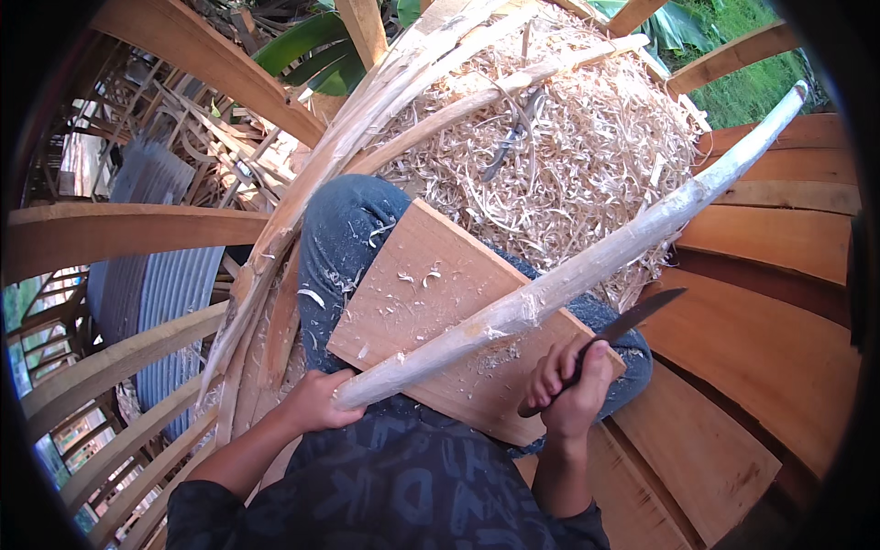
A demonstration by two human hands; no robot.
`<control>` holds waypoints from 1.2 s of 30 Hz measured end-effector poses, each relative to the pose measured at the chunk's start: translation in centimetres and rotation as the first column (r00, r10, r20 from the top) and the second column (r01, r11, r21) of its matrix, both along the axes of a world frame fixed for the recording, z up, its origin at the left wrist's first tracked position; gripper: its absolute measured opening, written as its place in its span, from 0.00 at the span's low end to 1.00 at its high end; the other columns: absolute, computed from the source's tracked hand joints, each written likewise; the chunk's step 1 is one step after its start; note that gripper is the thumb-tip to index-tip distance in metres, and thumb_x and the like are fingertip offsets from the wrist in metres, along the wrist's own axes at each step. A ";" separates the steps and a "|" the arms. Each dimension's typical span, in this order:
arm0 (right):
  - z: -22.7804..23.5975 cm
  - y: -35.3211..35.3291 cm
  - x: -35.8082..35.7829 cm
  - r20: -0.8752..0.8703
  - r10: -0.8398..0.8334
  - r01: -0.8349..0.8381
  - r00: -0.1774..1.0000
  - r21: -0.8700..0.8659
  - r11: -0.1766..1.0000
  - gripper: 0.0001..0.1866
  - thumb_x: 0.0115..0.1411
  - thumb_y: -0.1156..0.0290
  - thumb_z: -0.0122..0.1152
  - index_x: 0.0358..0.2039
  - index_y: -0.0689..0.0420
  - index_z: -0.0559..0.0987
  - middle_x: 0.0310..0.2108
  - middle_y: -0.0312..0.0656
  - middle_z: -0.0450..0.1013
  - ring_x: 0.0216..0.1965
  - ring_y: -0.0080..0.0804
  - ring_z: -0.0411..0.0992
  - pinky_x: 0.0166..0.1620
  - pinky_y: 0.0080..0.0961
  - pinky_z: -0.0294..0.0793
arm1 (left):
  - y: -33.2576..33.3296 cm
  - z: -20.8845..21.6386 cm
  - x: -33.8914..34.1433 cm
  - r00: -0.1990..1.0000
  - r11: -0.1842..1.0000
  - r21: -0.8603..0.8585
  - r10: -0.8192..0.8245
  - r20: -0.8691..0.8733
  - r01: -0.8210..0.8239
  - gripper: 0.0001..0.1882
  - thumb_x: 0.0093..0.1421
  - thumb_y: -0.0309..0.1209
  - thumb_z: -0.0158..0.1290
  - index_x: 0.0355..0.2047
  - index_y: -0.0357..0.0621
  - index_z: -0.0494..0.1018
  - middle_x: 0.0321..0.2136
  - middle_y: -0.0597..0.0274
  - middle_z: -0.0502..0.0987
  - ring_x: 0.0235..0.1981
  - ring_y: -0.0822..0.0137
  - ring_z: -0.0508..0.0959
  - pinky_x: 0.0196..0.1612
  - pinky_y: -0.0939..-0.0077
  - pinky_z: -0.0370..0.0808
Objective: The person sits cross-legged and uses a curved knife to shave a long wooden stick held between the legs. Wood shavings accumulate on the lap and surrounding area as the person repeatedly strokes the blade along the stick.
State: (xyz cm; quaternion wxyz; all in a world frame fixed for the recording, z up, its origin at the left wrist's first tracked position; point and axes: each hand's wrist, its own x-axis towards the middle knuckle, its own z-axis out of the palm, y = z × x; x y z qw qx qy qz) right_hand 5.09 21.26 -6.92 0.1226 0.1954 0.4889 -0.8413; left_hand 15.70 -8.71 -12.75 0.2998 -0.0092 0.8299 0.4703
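Observation:
A long, pale, peeled wooden pole [559,286] slants across my lap, its thick near end at the left and its thinner end rising to the far right. Around the near end my left hand [318,401] is closed. My right hand [575,390] grips the dark handle of a knife [642,313], whose blade points up and to the right, apart from the pole. Beneath the pole, a flat wooden board [440,266] rests over my thighs, with a few curled shavings on it.
A deep heap of wood shavings [587,137] lies ahead, with a dark metal tool [515,137] on it. Long split wood strips [302,211] run along the left. Wooden railing slats [128,353] and corrugated sheets [179,312] stand farther left. Planks [752,339] form the floor at right.

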 end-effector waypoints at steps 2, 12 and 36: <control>0.0 -0.8 0.3 0.172 0.770 -0.678 0.614 0.615 0.403 0.21 0.66 0.61 0.44 0.21 0.64 0.70 0.14 0.48 0.67 0.15 0.41 0.68 0.23 0.29 0.67 | 0.0 0.0 -0.1 1.000 1.000 -0.022 -0.012 -0.016 0.011 0.16 0.42 0.34 0.63 0.31 0.40 0.74 0.23 0.50 0.78 0.27 0.52 0.79 0.30 0.68 0.76; 0.5 -0.6 2.2 -0.026 0.422 -0.362 0.906 0.467 0.807 0.24 0.68 0.58 0.36 0.17 0.58 0.65 0.11 0.35 0.62 0.11 0.21 0.60 0.15 0.20 0.57 | -0.2 -0.6 -0.1 0.999 0.999 -0.011 -0.032 -0.032 0.031 0.17 0.40 0.34 0.64 0.30 0.40 0.74 0.22 0.51 0.77 0.25 0.52 0.79 0.29 0.67 0.76; 2.5 -0.8 1.8 0.210 0.589 -0.526 0.781 0.730 0.437 0.16 0.63 0.71 0.45 0.20 0.65 0.69 0.11 0.46 0.62 0.12 0.32 0.64 0.20 0.29 0.61 | -1.1 -1.6 0.1 0.994 0.997 0.015 -0.077 -0.075 0.078 0.15 0.37 0.32 0.65 0.26 0.39 0.75 0.20 0.54 0.77 0.22 0.57 0.80 0.26 0.71 0.75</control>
